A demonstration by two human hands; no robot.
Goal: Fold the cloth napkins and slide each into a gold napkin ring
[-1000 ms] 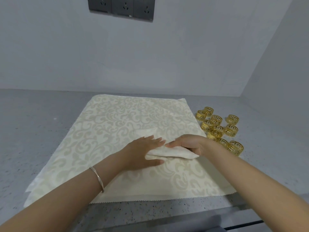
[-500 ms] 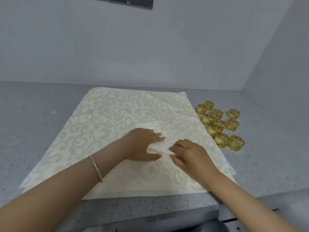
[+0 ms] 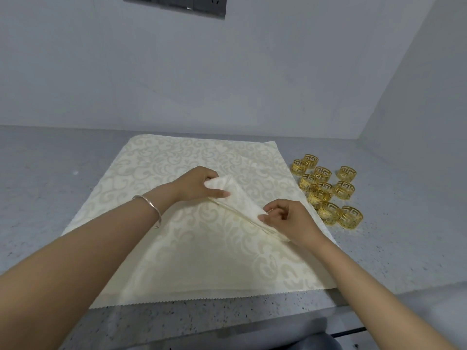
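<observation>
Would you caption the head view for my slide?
Left hand and right hand grip a folded napkin near gold rings.

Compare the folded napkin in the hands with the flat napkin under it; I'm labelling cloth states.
The folded napkin is a narrow layered strip; the flat napkin is spread open. The folded napkin lies diagonally, gripped by the left hand and right hand; the flat napkin sits square on the counter, unheld. Both are cream cloth.

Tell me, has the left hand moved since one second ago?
Yes. Judged against the gold napkin rings, the left hand has moved away from the near counter edge, toward the back wall.
</observation>
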